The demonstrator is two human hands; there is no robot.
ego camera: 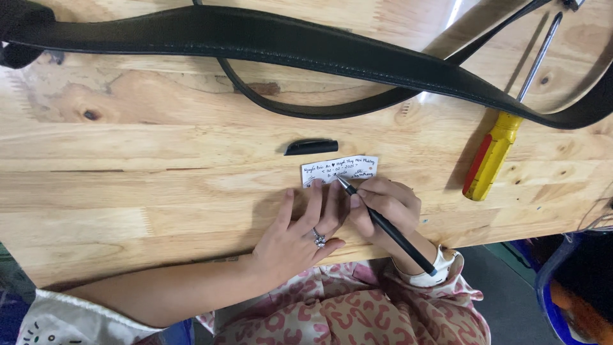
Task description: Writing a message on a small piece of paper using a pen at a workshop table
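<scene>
A small white paper card (340, 170) is lying flat on the wooden counter (128, 179), and every place here is being told from it. It is an oblong label with lines of dark handwriting running across its face and a small reddish mark near its right end.

The right hand (383, 206) is sitting just below the card's right half, its fingers (373, 191) closing together around a black pen (388, 227); the pen's tip is touching the card's lower edge near the middle, while the barrel is slanting down and to the right over a white wristband. The left hand (300, 231) is lying just below the card's left half, palm down, its fingers (315, 199) spreading slightly apart and gripping nothing; the fingertips are reaching the card's lower left corner and pressing there. A ring is showing on one finger of this hand.

Just above the card, apart from it, a small black curved clip-like piece (311, 147) is resting on the counter. Farther above, a wide black leather strap (255, 39) is sweeping across the counter, with a narrower black strap (332, 110) looping beneath it. Well to the right of the card, a screwdriver with a yellow and red handle (490, 156) is lying with its metal shaft pointing up and to the right, passing under the wide strap.

No open container is showing on the counter. Far below and to the right of the card, beyond the counter's edge, a blue rim is showing; whether it is a container, and what it is holding, cannot be told.
</scene>
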